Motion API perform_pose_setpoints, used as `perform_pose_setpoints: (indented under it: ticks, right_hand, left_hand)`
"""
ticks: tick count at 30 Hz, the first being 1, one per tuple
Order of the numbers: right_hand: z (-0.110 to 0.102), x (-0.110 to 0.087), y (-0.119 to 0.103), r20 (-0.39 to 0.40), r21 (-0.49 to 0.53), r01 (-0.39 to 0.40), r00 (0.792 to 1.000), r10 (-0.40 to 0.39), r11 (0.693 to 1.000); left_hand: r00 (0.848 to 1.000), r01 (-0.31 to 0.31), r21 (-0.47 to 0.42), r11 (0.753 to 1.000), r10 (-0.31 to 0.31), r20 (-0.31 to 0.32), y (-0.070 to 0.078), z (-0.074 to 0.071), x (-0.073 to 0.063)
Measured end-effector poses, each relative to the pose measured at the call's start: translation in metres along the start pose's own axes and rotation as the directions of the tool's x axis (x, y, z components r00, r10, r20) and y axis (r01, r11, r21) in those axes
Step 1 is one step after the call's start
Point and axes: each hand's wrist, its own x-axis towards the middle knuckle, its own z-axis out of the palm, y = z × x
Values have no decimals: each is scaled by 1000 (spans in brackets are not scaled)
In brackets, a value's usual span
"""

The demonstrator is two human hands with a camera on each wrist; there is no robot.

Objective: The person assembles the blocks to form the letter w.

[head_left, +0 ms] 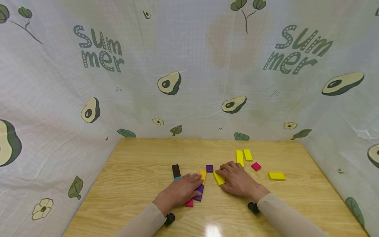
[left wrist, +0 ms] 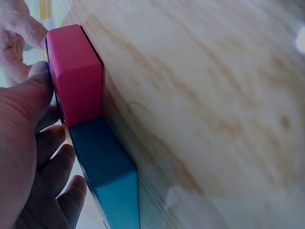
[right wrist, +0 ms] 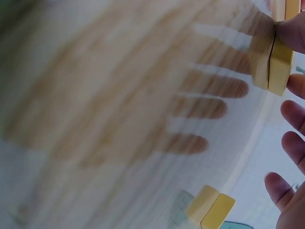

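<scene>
My left hand (head_left: 182, 191) lies over a group of flat blocks. Its fingers reach onto an orange block (head_left: 203, 175), and the thumb touches a purple block (head_left: 199, 194). Under the palm a pink block (head_left: 189, 203) shows partly; a blue block (head_left: 177, 178) peeks out near a dark block (head_left: 176, 170). From the left wrist, the pink block stands end to end with the blue one. On the right, my right hand (head_left: 238, 179) pinches a yellow block (head_left: 218, 178) between thumb and index finger, the other fingers spread loosely in the right wrist view.
A small purple square (head_left: 209, 168) lies between the hands. Beyond the right hand are two yellow blocks, one (head_left: 240, 158) beside the other (head_left: 248, 155), a pink square (head_left: 256, 166) and another yellow block (head_left: 276, 176). Printed cloth (head_left: 201, 121) borders the wooden table (head_left: 142, 154).
</scene>
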Motion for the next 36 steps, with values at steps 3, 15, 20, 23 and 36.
perform_pose_setpoints:
  ticks: [3, 15, 20, 23, 36]
  right_hand:
    - [0, 0, 0, 1, 5, -4, 1000, 4, 1000]
    - [3, -1, -1, -1, 10, -8, 1000, 8, 1000]
    - [4, 0, 1, -20, 3, -2, 1000, 2, 1000]
    - [3, 0, 1, -14, 8, -5, 1000, 5, 1000]
    - [1, 1, 0, 2, 12, -13, 1000, 13, 1000]
  left_hand:
    - [1000, 2, 4, 1000, -2, -1, 0, -1, 0]
    - [1000, 8, 1, 1000, -8, 0, 2, 1, -2]
    - [1000, 3, -5, 1000, -3, 0, 2, -1, -1]
    - [1000, 1, -5, 1000, -1, -1, 1, -2, -1]
    - [1000, 13, -13, 1000, -13, 9, 1, 0, -1]
